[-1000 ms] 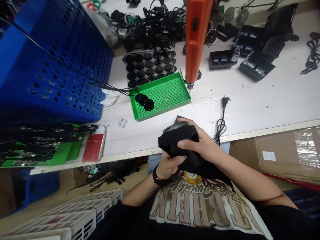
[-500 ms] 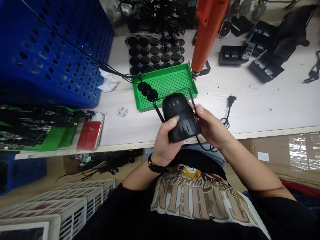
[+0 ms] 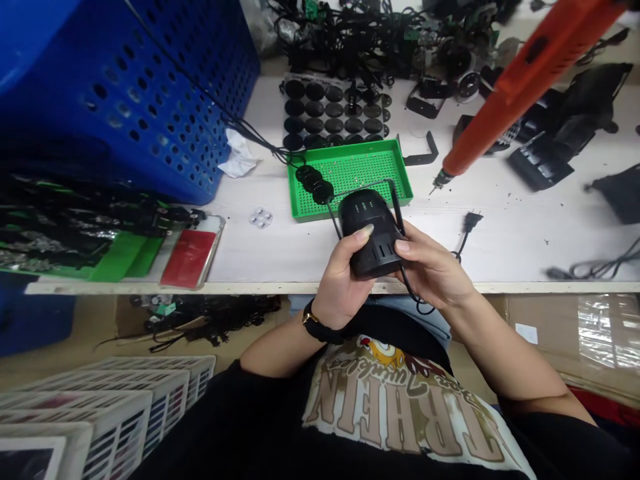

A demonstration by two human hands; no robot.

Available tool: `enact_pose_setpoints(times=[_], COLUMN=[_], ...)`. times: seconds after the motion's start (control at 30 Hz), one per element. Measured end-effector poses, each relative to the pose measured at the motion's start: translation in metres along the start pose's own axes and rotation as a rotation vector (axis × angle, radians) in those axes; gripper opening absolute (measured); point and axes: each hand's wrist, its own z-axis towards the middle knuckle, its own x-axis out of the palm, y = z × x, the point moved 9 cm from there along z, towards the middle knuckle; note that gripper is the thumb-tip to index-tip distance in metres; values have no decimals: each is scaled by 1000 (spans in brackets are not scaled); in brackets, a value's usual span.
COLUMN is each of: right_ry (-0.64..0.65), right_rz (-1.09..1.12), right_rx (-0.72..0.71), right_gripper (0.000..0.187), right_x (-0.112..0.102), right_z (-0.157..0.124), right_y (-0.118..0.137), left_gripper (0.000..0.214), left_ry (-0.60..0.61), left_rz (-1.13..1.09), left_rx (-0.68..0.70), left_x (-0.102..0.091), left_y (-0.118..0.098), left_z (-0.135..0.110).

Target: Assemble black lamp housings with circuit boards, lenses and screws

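Between both hands I hold a black lamp housing (image 3: 367, 210) with vent slots, above the front edge of the bench. A thin U-shaped bracket (image 3: 397, 208) stands out from it over the green tray (image 3: 300, 212). My left hand (image 3: 346, 283) grips the left side, thumb on top. Around the right side is my right hand (image 3: 434, 267), its thumb pressed near the vent slots. A black cord (image 3: 411, 287) hangs from the housing by my right hand. The undersides of the housing and most of my fingertips are hidden.
An orange electric screwdriver (image 3: 500, 113) hangs at the right, its bit over the bench. Black discs (image 3: 314, 185) lie in the tray, with a sheet of oval pieces (image 3: 333, 109) behind. A blue basket (image 3: 165, 87) fills the left; a plug (image 3: 473, 220) lies to the right.
The screwdriver has swung to the right, away from the tray. My right thumb has moved onto the housing's top, and the housing sits more upright. The view has shifted a little.
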Motion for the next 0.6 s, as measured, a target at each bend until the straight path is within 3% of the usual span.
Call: enact_pose_setpoints(times=[0.2,0.33,0.47,0.53,0.6], right_ry=[-73,-246,-190,-203,-255], right_rz=[-168,-537,-888,-896,-740], right_rx=[7,-319,-554,-562,-497], right_gripper=[64,81,90,84,81], right_x=[-22,-37,-7,-4,-16], right_z=[2,-19,-42,-45,-41], right_y=[-10,19,32,32,31], left_gripper=[25,27,35,40,46], left_ry=[11,-45,-112,-115,-81], left_rz=[-32,-63,-16,13,36], left_rx=[-22,93,118,134,151], left_x=[2,1,-4,-6,-6], left_y=[-1,-8,-6,-6,-6], left_z=[5,6,4,1,-3])
